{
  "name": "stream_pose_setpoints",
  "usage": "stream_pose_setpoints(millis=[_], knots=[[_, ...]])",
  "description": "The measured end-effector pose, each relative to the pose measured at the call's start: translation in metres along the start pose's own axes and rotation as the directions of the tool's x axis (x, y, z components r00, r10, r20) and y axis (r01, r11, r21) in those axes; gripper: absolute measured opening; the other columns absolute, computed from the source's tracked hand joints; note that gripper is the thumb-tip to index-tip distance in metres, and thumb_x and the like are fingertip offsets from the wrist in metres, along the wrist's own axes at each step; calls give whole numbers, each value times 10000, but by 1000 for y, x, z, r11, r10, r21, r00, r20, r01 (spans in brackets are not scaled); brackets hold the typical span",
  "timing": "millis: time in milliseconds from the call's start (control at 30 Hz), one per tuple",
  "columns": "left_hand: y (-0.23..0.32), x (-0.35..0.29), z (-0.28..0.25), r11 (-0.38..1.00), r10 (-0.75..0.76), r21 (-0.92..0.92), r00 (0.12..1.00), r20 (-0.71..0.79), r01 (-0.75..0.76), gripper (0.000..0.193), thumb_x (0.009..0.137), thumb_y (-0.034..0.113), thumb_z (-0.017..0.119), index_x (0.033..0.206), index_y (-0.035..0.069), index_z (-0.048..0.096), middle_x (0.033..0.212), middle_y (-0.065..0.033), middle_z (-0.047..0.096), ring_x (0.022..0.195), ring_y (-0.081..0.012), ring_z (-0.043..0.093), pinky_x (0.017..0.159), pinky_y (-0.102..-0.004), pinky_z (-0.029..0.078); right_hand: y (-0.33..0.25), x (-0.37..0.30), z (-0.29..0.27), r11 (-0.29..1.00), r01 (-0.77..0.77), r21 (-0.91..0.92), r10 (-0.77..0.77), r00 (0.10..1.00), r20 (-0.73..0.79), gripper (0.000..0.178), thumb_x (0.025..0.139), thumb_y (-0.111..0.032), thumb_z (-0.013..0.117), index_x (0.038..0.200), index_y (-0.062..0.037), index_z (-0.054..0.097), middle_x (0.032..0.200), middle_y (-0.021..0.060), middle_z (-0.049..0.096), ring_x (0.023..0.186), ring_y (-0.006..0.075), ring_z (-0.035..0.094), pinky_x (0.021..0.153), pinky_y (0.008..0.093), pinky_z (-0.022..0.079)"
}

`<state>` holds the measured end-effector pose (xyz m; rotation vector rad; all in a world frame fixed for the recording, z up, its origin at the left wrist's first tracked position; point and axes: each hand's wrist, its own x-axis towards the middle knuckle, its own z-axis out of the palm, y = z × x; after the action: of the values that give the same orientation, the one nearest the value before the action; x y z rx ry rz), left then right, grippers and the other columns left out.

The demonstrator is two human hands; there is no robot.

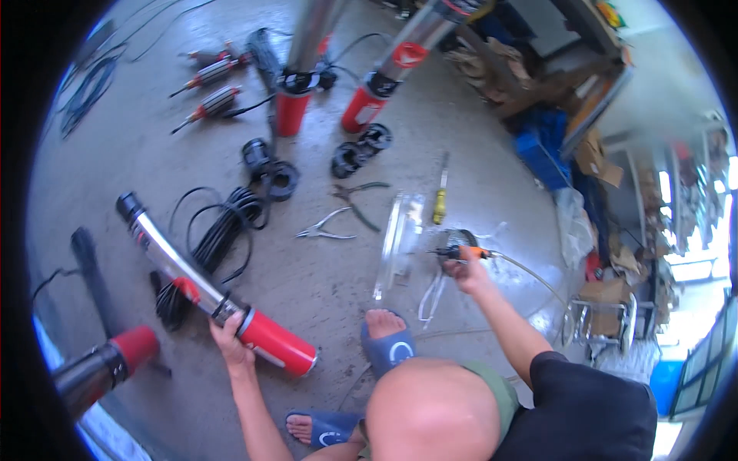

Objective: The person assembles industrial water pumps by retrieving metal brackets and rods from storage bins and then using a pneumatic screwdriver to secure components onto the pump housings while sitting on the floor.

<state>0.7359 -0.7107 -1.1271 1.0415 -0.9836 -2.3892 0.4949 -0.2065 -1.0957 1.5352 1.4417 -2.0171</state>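
Observation:
My left hand (233,339) is wrapped round a long tubular pump (280,342) near the black collar between its red end and its silver body. The pump lies slanted, with its black tip at the upper left and its red end toward my feet. A coil of black cable (219,238) lies along its far side. In my right hand (467,273) is an orange and black power screwdriver (475,252) with a thin hose trailing right. Its tip points left, above a dark round dish (461,239) and beside clear plastic strips (397,238).
Diagonal-cutting pliers (358,203), silver-jawed pliers (327,228) and a yellow-handled screwdriver (440,203) lie on the floor. Two pumps (294,107) stand farther away, near black ring parts (361,150) and several motor rotors (211,107). Another pump (100,367) is at left; a blue crate (540,154) is at right.

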Motion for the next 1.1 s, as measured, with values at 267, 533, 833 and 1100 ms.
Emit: stream_pose_setpoints(millis=[267, 533, 833, 1100], knots=[[11, 0, 8, 996, 52, -67, 999, -2, -52, 530, 708, 38, 732, 1156, 33, 448, 906, -87, 591, 768, -205, 644, 722, -353, 575, -38, 35, -3, 964, -258, 67, 253, 965, 72, 340, 805, -317, 801, 974, -61, 655, 943, 179, 666, 574, 100, 613, 393, 137, 472], [15, -9, 10, 996, 72, -61, 997, -7, -72, 582, 699, 53, 737, 1180, 29, 411, 926, -102, 562, 779, -209, 636, 706, -360, 580, 19, -124, 90, 766, 625, 150, -604, 620, 500, 403, 874, -272, 697, 1217, -88, 592, 915, 14, 652, 756, 78, 589, 626, 213, 498], [14, -9, 12, 996, 87, -10, 996, -8, -87, 574, 694, 103, 758, 1142, 29, 406, 936, -99, 555, 788, -188, 620, 726, -344, 575, 139, -244, 259, 689, 647, 328, -467, 50, 883, 520, 814, -73, 590, 1317, -26, 467, 1350, 200, 515, 950, 170, 634, 880, 318, 523], [12, -4, 8, 996, 83, 17, 995, -56, -82, 584, 692, 61, 766, 1147, -1, 405, 946, -93, 562, 805, -172, 614, 745, -326, 556, 223, -259, 293, 678, 735, -16, -67, 84, 994, 479, 809, -18, 562, 1285, 5, 511, 1137, 93, 665, 857, 85, 556, 747, 235, 451]])
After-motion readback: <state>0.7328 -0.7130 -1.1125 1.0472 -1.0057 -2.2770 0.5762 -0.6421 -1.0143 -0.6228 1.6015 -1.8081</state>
